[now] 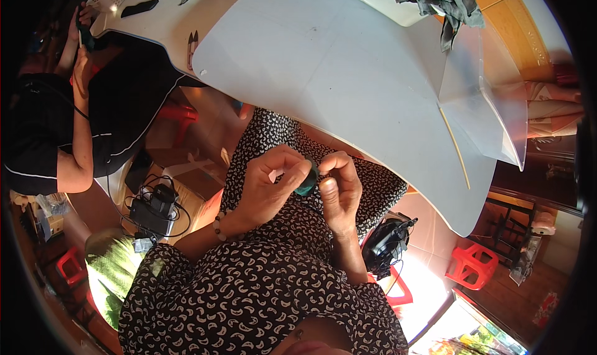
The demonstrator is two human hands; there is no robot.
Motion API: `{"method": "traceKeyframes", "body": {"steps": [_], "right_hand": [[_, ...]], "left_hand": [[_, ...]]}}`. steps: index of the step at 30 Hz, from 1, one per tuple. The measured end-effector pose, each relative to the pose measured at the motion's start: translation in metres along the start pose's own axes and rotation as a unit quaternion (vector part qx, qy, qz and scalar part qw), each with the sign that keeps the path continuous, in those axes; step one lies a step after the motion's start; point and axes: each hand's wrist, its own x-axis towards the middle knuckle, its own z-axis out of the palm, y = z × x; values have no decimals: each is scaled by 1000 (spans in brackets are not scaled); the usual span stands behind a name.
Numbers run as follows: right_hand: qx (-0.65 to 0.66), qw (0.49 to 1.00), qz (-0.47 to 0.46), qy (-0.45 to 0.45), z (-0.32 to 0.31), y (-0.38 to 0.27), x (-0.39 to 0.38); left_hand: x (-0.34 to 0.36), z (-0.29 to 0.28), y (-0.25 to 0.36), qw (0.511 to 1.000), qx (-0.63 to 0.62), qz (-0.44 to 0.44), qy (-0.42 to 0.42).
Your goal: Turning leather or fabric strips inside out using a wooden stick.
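My left hand (pixel 268 184), a beaded bracelet at its wrist, pinches a small dark green piece (pixel 307 182) that looks like fabric. Thumb and forefinger press on its upper part, above my lap. Close to its right side is my right hand (pixel 341 196), fingers curled and thumb near the forefinger in a pinch. What lies in that pinch is too small to make out. Both hands are in front of the near edge of the pale grey table (pixel 298 62).
A thin stick (pixel 455 146) and a clear plastic sheet (pixel 488 100) lie on the table's right. Grey cloth (pixel 441 6) is at the far side, pointed tools (pixel 192 49) at the left. A co-worker (pixel 74 118) holds dark green material. Red stools (pixel 474 265) and a black bag (pixel 387 246) stand below.
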Motion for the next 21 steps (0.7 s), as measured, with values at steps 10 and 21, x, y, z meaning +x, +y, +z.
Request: {"method": "traceKeyframes", "body": {"steps": [10,21], "right_hand": [[81,996,30,37,-4,0,0],[3,993,5,114,-2,3,3]], "left_hand": [[1,6,7,994,-74,-44,-67],[-3,7,-2,998,-2,18,-54]]}}
